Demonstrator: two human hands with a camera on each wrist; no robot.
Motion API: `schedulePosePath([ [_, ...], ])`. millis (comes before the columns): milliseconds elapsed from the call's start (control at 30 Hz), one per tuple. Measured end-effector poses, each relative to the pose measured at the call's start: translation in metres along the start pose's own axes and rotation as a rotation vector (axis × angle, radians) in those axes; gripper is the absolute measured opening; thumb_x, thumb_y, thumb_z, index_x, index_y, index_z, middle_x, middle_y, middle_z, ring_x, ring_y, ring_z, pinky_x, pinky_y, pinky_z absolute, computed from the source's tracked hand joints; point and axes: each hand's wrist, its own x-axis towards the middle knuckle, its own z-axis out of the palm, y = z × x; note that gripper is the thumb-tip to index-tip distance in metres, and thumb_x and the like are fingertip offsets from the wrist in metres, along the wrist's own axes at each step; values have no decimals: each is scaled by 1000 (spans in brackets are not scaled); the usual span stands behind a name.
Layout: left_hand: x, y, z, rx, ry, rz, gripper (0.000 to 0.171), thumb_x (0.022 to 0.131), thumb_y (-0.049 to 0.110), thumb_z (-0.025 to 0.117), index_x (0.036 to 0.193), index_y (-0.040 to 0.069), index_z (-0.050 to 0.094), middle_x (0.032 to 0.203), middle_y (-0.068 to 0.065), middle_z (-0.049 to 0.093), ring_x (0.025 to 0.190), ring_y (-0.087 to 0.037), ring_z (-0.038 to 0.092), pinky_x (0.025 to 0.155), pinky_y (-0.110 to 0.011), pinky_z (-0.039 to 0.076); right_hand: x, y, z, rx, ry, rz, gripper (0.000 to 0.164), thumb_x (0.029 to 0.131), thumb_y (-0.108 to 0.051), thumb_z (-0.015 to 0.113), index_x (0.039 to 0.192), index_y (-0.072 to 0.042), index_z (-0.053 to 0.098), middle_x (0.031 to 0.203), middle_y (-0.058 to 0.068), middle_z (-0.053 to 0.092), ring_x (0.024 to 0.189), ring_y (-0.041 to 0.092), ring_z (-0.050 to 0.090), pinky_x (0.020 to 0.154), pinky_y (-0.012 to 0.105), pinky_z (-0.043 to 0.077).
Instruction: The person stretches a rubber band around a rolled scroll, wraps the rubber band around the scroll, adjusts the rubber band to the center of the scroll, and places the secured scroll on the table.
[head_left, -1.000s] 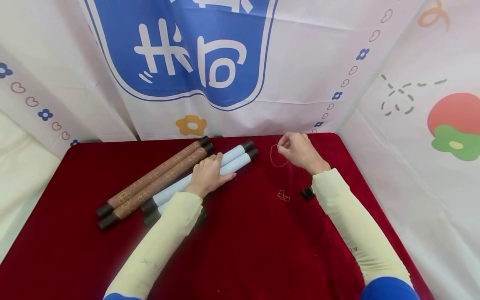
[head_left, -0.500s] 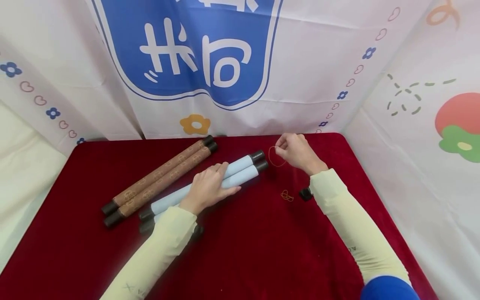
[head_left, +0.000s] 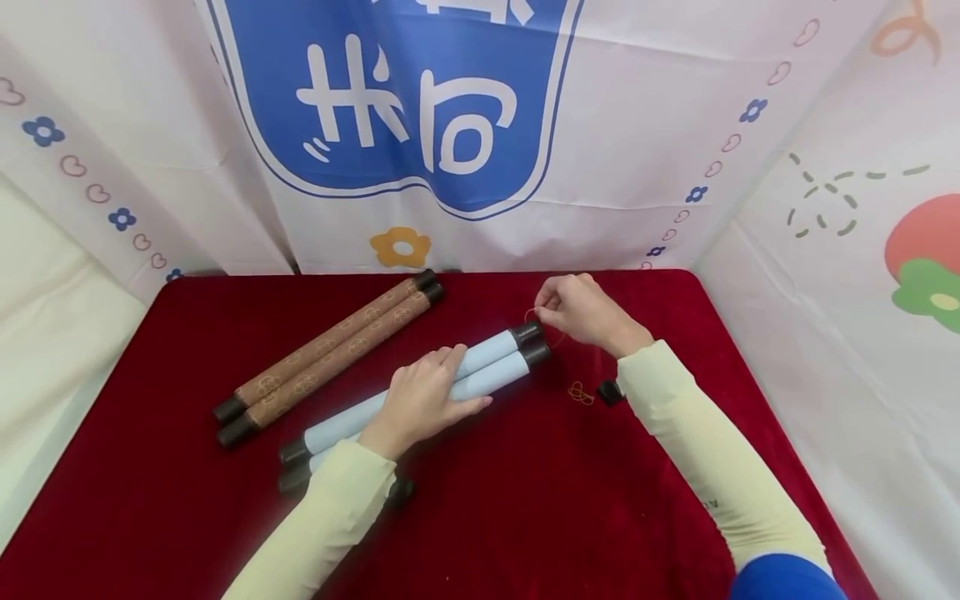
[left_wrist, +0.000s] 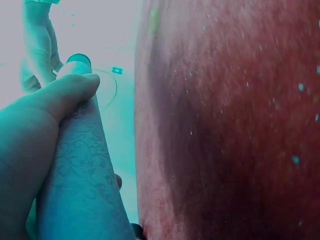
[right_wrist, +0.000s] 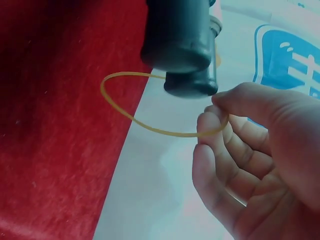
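A pair of light blue scrolls (head_left: 491, 373) with black end knobs lies side by side in the grip of my left hand (head_left: 420, 400), thumb along the nearer one. In the left wrist view, a raised vine pattern shows on the blue scroll (left_wrist: 85, 160). My right hand (head_left: 588, 312) pinches a yellow rubber band (right_wrist: 165, 132) between thumb and fingertips, just off the scrolls' far right ends. From the right wrist view, the band hangs as a wide loop right by the black knobs (right_wrist: 177, 45), its far side passing behind them.
Two brown patterned scrolls (head_left: 330, 350) lie together to the left on the red cloth (head_left: 525, 500). A tangle of yellow rubber bands (head_left: 581, 393) rests on the cloth below my right hand. A printed white curtain (head_left: 637, 125) stands behind the table.
My left hand has brought the blue scrolls away from the brown ones, their black ends now at the rubber band. The right hand has moved slightly left and down, still pinching the band.
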Motion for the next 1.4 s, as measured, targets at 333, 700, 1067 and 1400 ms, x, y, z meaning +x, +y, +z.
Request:
schedulePosePath([
  [333,-9,3,-6,5,27,-77,82,82,61,84,136,3,62,101,-12,73,77,-24,67,58,-42,57,-5,-21,4,24,-45,-24,11,97,-12,75,106,-6,76,97,9,76,82,22,70,74,32,63],
  [700,-5,2,-8,-6,20,-135,81,83,60,83,136,2,62,97,-11,71,77,-23,65,57,-41,55,-19,-25,19,38,49,7,11,96,-11,75,104,-2,73,94,11,77,79,20,73,74,32,65],
  [1067,-2,8,-10,-15,-2,-147,81,83,59,84,135,1,61,97,-11,70,77,-22,65,56,-40,54,-34,-45,33,67,117,37,11,96,-10,76,98,1,74,91,15,79,74,19,77,65,29,63],
  [1400,-7,18,-5,52,34,-48,74,82,58,86,128,4,62,95,-10,70,73,-21,64,52,-39,53,-23,-49,28,20,130,32,13,95,-11,77,99,2,76,95,16,79,77,22,78,69,34,65],
])
